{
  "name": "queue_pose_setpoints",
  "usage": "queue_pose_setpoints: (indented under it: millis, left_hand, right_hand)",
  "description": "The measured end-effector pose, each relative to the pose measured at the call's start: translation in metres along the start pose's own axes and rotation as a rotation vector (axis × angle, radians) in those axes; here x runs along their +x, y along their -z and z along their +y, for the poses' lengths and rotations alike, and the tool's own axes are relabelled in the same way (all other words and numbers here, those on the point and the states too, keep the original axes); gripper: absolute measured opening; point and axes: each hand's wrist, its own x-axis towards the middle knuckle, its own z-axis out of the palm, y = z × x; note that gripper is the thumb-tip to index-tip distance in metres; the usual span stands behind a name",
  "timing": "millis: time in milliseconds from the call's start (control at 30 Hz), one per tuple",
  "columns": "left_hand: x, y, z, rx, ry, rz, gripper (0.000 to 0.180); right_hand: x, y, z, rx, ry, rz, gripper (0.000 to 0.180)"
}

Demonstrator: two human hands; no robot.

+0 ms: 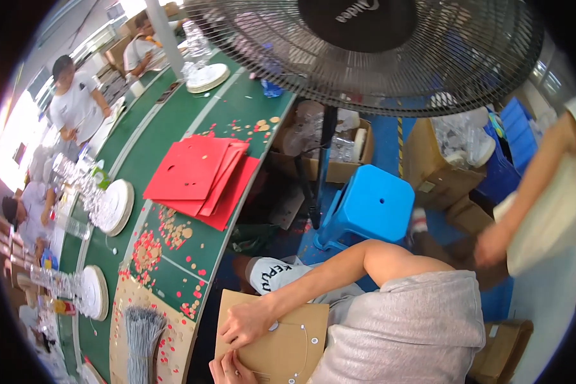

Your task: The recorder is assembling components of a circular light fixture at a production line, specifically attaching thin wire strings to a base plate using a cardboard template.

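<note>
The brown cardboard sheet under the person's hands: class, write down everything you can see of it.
The brown cardboard sheet is flat, plain brown card with small round white-ringed holes and a faint curved line across it. It lies at the lower middle of the view, beside the green table edge. The right hand presses on its upper left part; the left hand touches its lower left edge. Its bottom runs out of view.

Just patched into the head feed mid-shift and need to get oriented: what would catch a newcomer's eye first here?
A big black fan grille fills the top of the view, and a stack of red sheets lies on the long green table among scattered red and tan punched discs. At the bottom, the right hand presses on a brown cardboard panel while the left hand holds its lower edge. A bright blue stool stands in the aisle.
</note>
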Motion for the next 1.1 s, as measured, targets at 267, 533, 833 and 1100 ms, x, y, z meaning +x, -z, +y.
queue_pose_setpoints:
  millis: [267,533,833,1100]
  left_hand:
    - [0.018,0.012,-0.010,0.050,-0.077,-0.279,0.012]
    - [0.017,0.006,-0.010,0.207,-0.104,-0.413,0.018]
    - [-0.001,-0.029,0.025,0.371,0.071,-0.173,0.019]
    - [0.000,-0.053,0.054,0.428,0.366,-0.070,0.023]
  right_hand:
    - [0.009,0.007,0.002,0.165,-0.119,-0.115,0.014]
    - [0.010,0.013,-0.005,0.317,-0.381,-0.221,0.015]
    - [0.027,0.024,-0.004,0.285,-0.444,-0.354,0.013]
    - [0.065,0.019,0.048,0.555,-0.109,-0.711,0.014]
